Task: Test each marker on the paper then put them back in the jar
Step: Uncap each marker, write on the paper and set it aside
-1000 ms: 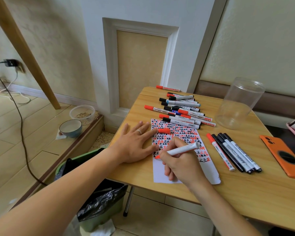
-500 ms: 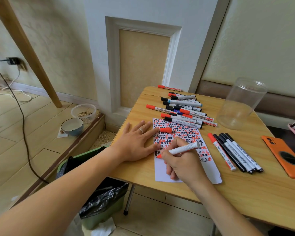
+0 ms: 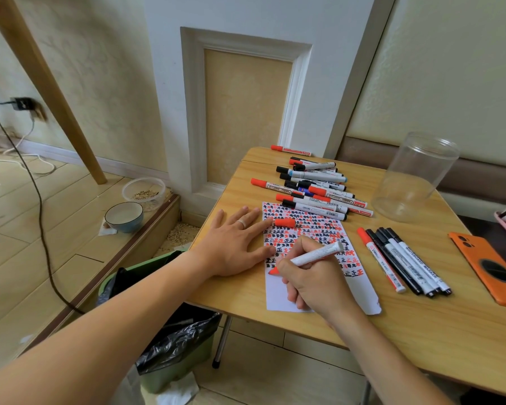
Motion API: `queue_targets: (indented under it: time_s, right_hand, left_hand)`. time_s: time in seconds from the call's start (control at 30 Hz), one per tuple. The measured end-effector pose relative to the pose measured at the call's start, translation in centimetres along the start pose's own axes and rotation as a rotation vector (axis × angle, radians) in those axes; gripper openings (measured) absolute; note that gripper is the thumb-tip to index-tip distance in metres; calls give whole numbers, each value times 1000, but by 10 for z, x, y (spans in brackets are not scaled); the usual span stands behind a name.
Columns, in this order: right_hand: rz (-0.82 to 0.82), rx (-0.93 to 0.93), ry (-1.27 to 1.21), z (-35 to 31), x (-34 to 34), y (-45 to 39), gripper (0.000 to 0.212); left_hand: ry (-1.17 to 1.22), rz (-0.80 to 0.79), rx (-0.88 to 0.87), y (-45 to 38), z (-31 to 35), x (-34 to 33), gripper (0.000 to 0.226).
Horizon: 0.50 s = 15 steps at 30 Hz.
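Right hand (image 3: 313, 282) pinching the uncapped red marker (image 3: 310, 256), tip on the paper (image 3: 278, 296) near the surface's front edge, left hand (image 3: 231, 247) spread flat steadying it, jar (image 3: 415, 176) empty toward the back.

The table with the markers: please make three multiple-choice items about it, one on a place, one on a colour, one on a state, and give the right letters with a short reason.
1. Where does the loose red cap lie?
A. on the paper
B. inside the jar
C. on the phone

2. What colour is the tip of the marker in the right hand?
A. blue
B. red
C. black

3. How is the left hand?
A. curled round a marker
B. flat, pressing the paper's edge
C. lifted off the table

Key: 1 A, the cap rests on the written part of the paper. 2 B, a red tip meets the sheet. 3 B, the fingers lie straight and spread.
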State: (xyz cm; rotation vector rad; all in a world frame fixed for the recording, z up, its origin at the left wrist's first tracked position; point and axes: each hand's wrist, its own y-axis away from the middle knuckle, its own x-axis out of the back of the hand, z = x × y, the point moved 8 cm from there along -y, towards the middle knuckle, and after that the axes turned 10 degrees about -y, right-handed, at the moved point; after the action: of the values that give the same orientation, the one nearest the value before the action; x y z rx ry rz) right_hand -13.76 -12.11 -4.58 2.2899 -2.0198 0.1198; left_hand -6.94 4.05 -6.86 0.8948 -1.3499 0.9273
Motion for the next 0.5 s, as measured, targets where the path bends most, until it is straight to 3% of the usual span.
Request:
queue_targets:
  time_s: [0.5]
  right_hand:
    - [16, 8, -24, 1, 0, -1, 30]
  left_hand:
    - [6, -15, 12, 2, 2, 3, 87]
